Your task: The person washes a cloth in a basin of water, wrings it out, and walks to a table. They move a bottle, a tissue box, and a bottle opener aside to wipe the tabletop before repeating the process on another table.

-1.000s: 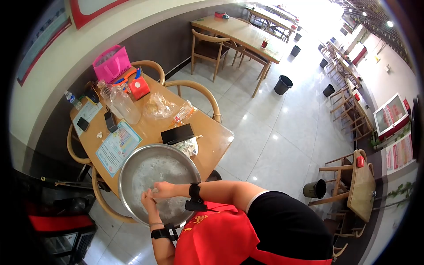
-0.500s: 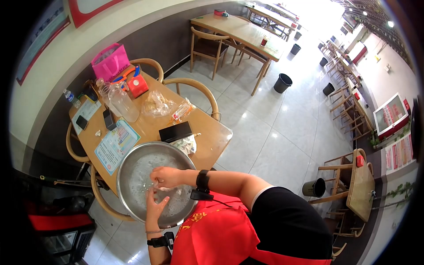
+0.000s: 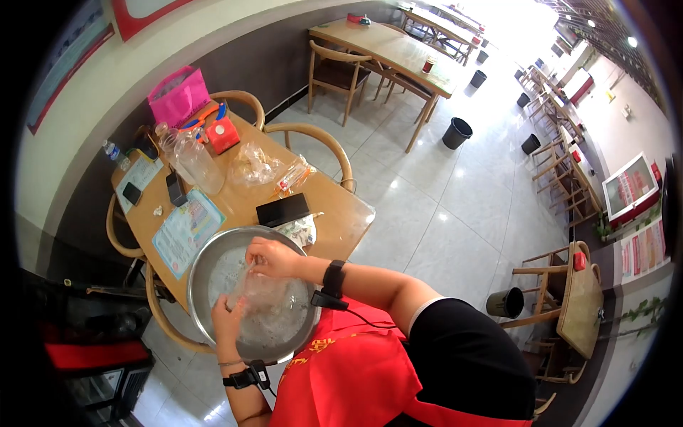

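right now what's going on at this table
A person in a red apron stands over a big metal basin on a wooden table. The right hand and the left hand hold a clear film, perhaps a plastic bag, stretched between them above the basin, which looks wet inside. Beyond the basin lie a black case, a clear jar and a pink bag.

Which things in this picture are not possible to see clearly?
Head view: the clear thing between the left hand and right hand is too blurred to identify, and their grip on it is unclear.
Head view: the near rim of the basin is partly hidden by the red apron.
Head view: the print on the sheet is too small to read.
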Demonstrator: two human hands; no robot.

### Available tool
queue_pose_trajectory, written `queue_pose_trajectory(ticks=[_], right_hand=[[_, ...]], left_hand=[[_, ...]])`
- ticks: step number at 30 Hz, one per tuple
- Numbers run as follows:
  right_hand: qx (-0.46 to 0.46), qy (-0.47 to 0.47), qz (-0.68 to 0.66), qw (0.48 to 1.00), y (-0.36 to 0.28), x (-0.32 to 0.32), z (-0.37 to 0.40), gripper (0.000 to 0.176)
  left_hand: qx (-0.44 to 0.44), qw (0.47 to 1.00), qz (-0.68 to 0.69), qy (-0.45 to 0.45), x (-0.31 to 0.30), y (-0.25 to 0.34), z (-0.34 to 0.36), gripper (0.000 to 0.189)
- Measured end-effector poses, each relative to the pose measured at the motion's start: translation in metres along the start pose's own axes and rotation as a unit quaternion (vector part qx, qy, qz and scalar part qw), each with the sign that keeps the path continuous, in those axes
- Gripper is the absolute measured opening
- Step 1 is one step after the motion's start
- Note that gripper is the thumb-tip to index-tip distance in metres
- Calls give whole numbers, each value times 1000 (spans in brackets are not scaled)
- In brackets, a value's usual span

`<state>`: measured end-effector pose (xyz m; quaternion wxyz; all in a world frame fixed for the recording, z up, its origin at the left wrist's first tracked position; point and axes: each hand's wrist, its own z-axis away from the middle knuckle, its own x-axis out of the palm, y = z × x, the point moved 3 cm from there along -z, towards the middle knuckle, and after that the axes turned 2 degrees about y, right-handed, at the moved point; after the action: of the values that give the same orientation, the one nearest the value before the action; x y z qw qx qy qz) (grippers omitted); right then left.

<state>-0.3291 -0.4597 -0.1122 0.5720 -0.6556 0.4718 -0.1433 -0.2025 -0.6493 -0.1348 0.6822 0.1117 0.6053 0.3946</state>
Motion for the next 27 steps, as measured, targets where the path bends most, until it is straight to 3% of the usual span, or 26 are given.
queue_pose_trajectory(ticks=[1, 3, 4, 6, 10, 12, 13, 15, 16, 17, 18, 20, 22, 23, 25, 27], right_hand=[[-30, 19, 25, 999, -1, -3, -3, 22], [-67, 55, 58, 995, -4, -2, -9, 20], [-76, 80, 71, 991, -8, -2, -11, 19], [-71, 59, 78, 993, -16, 1, -7, 17], [-87, -7, 116, 989, 8, 31, 19, 16], [-19, -116, 172, 978, 28, 50, 34, 13], [-21, -122, 166, 978, 39, 59, 42, 13], [41, -257, 257, 931, 66, 82, 58, 17], [39, -262, 253, 930, 68, 89, 62, 17], [74, -363, 313, 875, 74, 98, 69, 22], [106, -457, 368, 803, 79, 104, 77, 27], [142, -503, 349, 778, 79, 109, 80, 28], [218, -580, 314, 719, 82, 111, 85, 30], [215, -585, 313, 717, 83, 110, 88, 30], [108, -411, 407, 809, 83, 102, 85, 33], [104, -364, 400, 835, 91, 104, 86, 34]], left_hand=[[-9, 1000, 1, 1, -2, -2, -3, 30], [77, 987, 65, 126, -16, -4, -6, 28], [63, 987, 62, 131, -22, -10, -8, 28], [146, 962, 108, 201, -33, -15, -8, 23], [148, 966, 81, 196, -16, -46, -2, 18], [95, 993, 50, 51, 23, -71, -3, 14], [69, 997, 18, 9, 41, -81, -3, 14], [37, 999, -13, -32, 68, -88, -2, 14], [11, 994, -27, -102, 82, -87, -2, 16], [-13, 985, -38, -170, 96, -90, -2, 17], [-19, 985, -36, -169, 104, -91, 0, 17], [121, 955, -11, -272, 124, -89, 6, 22], [125, 947, -3, -298, 129, -92, 8, 25], [108, 949, -59, -290, 129, -95, 5, 26], [86, 949, -113, -283, 129, -98, 7, 27], [158, 959, -231, -41, 120, -89, 7, 26]])
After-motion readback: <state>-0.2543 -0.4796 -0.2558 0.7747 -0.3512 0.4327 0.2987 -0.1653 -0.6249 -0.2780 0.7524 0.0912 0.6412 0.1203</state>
